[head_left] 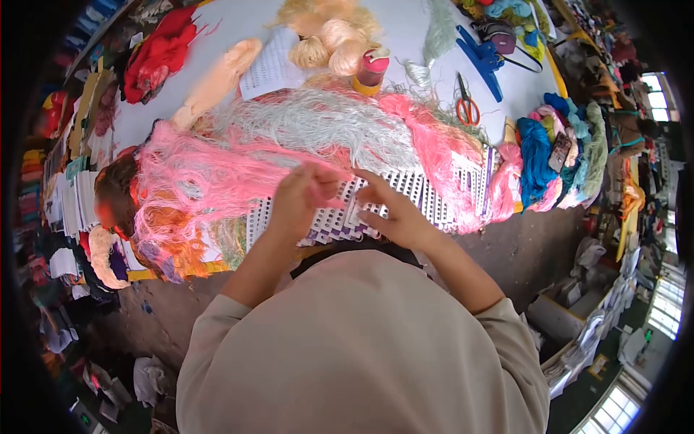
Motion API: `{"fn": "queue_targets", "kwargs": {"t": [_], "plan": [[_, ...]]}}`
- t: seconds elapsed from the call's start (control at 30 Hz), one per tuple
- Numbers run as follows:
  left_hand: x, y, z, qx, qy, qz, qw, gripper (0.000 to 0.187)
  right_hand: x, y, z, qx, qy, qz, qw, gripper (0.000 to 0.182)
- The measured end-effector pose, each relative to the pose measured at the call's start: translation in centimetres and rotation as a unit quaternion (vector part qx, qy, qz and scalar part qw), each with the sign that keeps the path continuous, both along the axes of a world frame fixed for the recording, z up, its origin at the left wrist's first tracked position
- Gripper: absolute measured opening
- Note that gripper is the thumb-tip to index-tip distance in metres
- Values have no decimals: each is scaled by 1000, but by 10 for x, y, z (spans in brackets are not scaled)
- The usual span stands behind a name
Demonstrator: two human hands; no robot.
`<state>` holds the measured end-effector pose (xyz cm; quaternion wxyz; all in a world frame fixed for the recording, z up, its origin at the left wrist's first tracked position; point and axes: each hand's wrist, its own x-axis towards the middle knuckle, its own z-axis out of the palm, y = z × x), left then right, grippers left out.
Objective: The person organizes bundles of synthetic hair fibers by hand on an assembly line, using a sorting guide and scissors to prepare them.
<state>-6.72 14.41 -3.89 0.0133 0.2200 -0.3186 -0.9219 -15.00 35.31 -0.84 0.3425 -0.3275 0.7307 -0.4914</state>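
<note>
My left hand point(300, 199) is closed around strands of pink thread point(195, 163), which spread in a loose, tangled heap to its left. Beside it, my right hand point(394, 213) has its thumb and fingers apart, with the index fingertip close to the end of the pink strands. I cannot see anything held in it. Under both hands lie rows of white cards with punched holes point(419, 195), with purple showing along their edges. Silvery-white thread point(325, 123) covers the table just beyond the hands. Another pink hank point(434, 152) drapes over the cards on the right.
Orange-handled scissors point(467, 108), a blue plastic tool point(481, 61) and a pink thread cone point(372, 69) lie farther back. Cream skeins point(336, 43), a printed sheet point(271, 69) and red thread point(159, 58) are also there. Blue hanks point(535, 159) hang at the right edge.
</note>
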Motion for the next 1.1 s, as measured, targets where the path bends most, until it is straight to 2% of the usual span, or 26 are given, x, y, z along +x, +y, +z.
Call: {"fn": "queue_targets", "kwargs": {"t": [0.03,0.07,0.1,0.17,0.2,0.23,0.27,0.33,0.37,0.4,0.43,0.47,0.53,0.6,0.67,0.73,0.77,0.8,0.87,0.9,0.97,1.0,1.03,1.07,1.1], "plan": [[4,-17,-14,-1,3,27,1000,28,-12,11,-23,3,108,-36,993,56],[8,-31,-12,24,-4,56,998,26,-34,24,-48,25,112,-73,991,41],[13,-43,-5,49,-11,84,995,24,-57,37,-70,70,29,-144,987,32],[24,-62,11,4,-10,141,990,23,-108,59,-120,156,104,-244,951,28],[27,-64,26,-40,-28,165,985,23,-134,71,-147,158,195,-238,938,24],[32,-64,37,-85,-50,190,977,24,-154,73,-159,146,207,-243,937,20],[38,-63,42,-122,-51,193,972,26,-170,70,-167,187,201,-249,929,21],[45,-46,44,-225,-120,184,949,32,-204,72,-215,148,279,-199,928,25],[46,-36,44,-237,-103,165,952,39,-219,72,-242,134,330,-176,918,28],[34,-17,53,-272,-136,162,939,40,-227,62,-246,162,321,-149,921,28],[32,-12,49,-303,-144,119,935,41,-234,56,-260,136,354,-144,914,27],[30,-2,42,-326,-96,113,934,41,-238,44,-260,169,360,-166,902,16],[19,8,49,-323,-62,96,940,44,-241,39,-258,208,344,-151,903,19],[12,18,49,-313,-49,110,942,45,-246,37,-243,328,270,-100,899,22],[4,26,48,-290,-15,112,950,46,-250,44,-239,321,283,-100,898,28],[-1,29,45,-265,-19,118,957,45,-255,57,-234,214,365,-148,894,31],[-4,32,44,-240,-18,128,962,43,-253,64,-232,178,436,-186,863,28],[-7,37,38,-246,-20,148,958,31,-248,66,-213,180,440,-192,859,28],[-7,33,14,-178,14,114,977,19,-239,71,-167,103,245,-225,937,28],[-17,39,30,-135,18,111,984,17,-234,75,-175,22,81,-281,956,28],[-27,49,17,-155,-70,56,984,15,-195,55,-120,-51,-134,-324,935,12],[-34,51,20,-176,-81,3,981,17,-170,35,-78,-90,-211,-320,919,11],[-44,58,25,-230,-43,5,972,21,-159,35,-70,-96,-288,-268,914,23],[-53,64,30,-285,-6,11,959,25,-145,26,-54,-129,-325,-235,907,23],[-57,63,35,-262,11,-19,965,32,-127,15,-33,-161,-362,-198,897,23]]}}
